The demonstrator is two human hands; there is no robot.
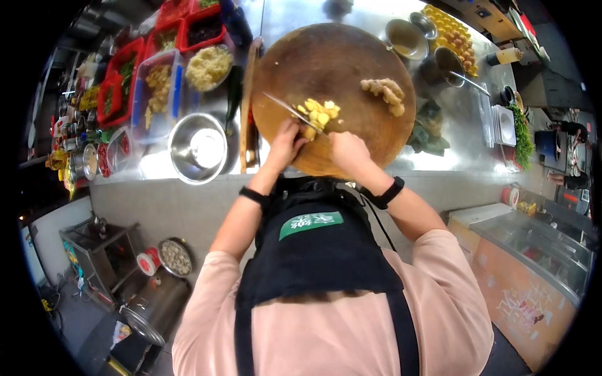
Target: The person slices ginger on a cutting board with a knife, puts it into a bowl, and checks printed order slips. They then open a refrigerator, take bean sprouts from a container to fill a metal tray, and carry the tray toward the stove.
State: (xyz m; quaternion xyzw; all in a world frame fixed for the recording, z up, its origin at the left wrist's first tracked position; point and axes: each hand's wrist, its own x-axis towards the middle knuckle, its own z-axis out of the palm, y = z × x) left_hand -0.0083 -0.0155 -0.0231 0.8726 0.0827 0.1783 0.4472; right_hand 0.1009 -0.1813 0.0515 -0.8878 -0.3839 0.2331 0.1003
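Note:
On a round wooden chopping board (338, 62) lies a small heap of cut yellow ginger slices (323, 113). My right hand (348, 150) is closed round the handle of a knife, whose blade (288, 108) points up and left across the board, edge-on to me. Just left of the blade, my left hand (287, 143) has its fingers curled on a piece of ginger (309, 133) at the near side of the heap. A whole knobbly ginger root (385, 94) rests on the right part of the board, apart from both hands.
Left of the board stand a steel bowl (198, 149), a bowl of minced pale food (209, 67), a clear tub (157, 94) and red baskets (125, 69). To the right are metal bowls (406, 39), a pot (442, 66), egg trays (448, 31) and a dark crumpled bag (429, 128).

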